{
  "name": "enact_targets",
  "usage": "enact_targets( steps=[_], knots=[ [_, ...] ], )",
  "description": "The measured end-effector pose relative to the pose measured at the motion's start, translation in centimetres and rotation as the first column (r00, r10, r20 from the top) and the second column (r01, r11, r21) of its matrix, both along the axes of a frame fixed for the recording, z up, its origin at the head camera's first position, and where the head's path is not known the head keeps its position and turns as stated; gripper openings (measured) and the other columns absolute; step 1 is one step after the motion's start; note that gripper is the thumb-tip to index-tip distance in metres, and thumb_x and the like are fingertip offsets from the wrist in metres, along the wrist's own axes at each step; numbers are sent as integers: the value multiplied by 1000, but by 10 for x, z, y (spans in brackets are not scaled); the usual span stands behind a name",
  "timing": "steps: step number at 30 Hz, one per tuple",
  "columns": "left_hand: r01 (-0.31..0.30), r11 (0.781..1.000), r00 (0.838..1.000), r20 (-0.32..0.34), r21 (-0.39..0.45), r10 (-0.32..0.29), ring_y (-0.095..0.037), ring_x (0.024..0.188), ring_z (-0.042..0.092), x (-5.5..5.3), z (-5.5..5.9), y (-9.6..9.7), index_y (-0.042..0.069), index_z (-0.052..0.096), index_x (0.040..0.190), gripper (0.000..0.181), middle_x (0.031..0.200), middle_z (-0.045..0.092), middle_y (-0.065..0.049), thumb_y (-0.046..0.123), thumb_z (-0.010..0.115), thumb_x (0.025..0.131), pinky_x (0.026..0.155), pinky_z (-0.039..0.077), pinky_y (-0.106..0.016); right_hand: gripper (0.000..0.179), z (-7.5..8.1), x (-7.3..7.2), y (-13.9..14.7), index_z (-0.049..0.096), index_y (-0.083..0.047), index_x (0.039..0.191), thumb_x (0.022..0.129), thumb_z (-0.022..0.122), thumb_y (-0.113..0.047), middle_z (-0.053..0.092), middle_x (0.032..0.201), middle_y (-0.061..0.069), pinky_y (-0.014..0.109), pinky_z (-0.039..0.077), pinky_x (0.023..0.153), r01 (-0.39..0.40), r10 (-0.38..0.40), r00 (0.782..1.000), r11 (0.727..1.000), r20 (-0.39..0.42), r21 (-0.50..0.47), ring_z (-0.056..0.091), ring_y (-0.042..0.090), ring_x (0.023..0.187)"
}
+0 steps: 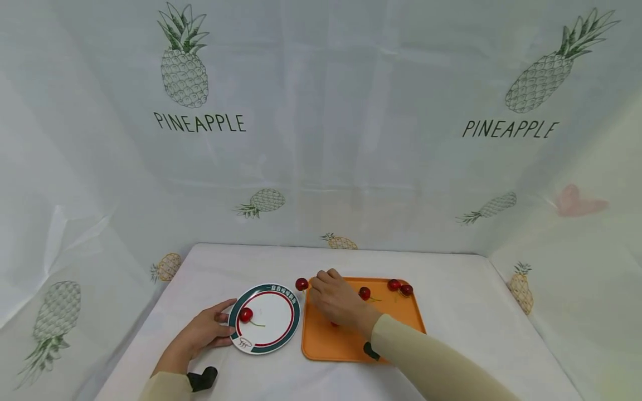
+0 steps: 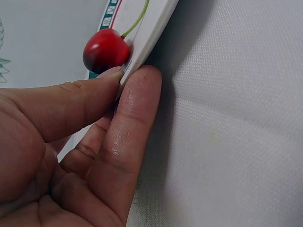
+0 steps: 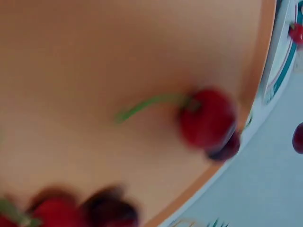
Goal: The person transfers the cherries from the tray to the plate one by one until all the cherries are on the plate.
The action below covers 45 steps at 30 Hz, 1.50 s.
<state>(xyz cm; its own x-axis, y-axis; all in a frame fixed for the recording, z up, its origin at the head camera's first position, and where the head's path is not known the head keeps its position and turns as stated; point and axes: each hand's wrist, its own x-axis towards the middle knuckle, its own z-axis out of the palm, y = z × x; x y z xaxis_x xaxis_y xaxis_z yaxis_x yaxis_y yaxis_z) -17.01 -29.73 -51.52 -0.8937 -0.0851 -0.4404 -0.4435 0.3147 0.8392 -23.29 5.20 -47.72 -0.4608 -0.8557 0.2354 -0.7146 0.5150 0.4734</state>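
My left hand (image 1: 203, 329) grips the left rim of a white plate (image 1: 273, 334) with a green border. In the left wrist view, thumb and a finger (image 2: 139, 104) pinch the plate's edge. A red cherry (image 1: 246, 314) with a green stem lies on the plate. My right hand (image 1: 337, 298) reaches over an orange tray (image 1: 326, 351), fingers bent near its far left corner. One cherry (image 1: 301, 284) shows right beside these fingertips. Whether the right fingers hold a cherry I cannot tell. That hand is out of its own wrist view, and partly covers another cherry (image 1: 334, 324).
On the tray, one cherry (image 1: 364, 293) lies just beyond the right hand. Two more, a nearer one (image 1: 393, 285) and a darker one (image 1: 406, 290), sit together at its far right corner. Plate and tray stand side by side on a white cloth-covered table (image 1: 481, 323), before a pineapple-printed curtain (image 1: 351, 139).
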Motion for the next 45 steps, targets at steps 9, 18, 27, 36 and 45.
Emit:
enact_targets(
  steps=[9,18,27,36,45],
  knots=[
    [0,1000,1000,1,-11,0,-22,85,67,0,-1,1,11,39,163,82,129,52,-25,-8,74,90,78,67,-36,28,-10,3,-67,71,-21,123,100,73,-38,65,111,-7,24,44,90,-65,68,997,994,-25,87,50,15,105],
    [-6,1000,1000,-7,14,6,-23,85,67,-1,-1,1,10,40,162,82,126,53,-24,-10,74,90,77,67,-38,36,-26,1,-96,68,-24,127,98,75,-43,65,120,-9,23,44,94,-59,60,998,991,-4,123,49,14,109],
    [-7,1000,1000,1,19,7,-23,85,69,-1,-1,0,12,40,162,81,127,55,-24,-8,74,91,79,67,-37,45,-34,-2,-106,68,-28,132,92,81,-45,64,128,-10,24,45,101,-63,55,997,983,53,174,50,14,118],
    [9,996,1000,1,83,-9,-24,82,72,-1,4,-2,10,38,163,82,124,58,-23,-14,68,91,76,67,-41,38,-34,-3,-115,72,-30,131,95,77,-44,66,124,-13,22,45,97,-87,78,995,980,56,179,51,12,114],
    [-4,998,1000,2,69,4,-24,80,71,0,4,-2,10,41,162,77,121,58,-21,-10,69,93,75,67,-40,44,-34,-5,-118,72,-32,132,92,81,-45,67,127,-12,22,46,99,-46,34,997,982,71,181,51,13,116]
  ],
)
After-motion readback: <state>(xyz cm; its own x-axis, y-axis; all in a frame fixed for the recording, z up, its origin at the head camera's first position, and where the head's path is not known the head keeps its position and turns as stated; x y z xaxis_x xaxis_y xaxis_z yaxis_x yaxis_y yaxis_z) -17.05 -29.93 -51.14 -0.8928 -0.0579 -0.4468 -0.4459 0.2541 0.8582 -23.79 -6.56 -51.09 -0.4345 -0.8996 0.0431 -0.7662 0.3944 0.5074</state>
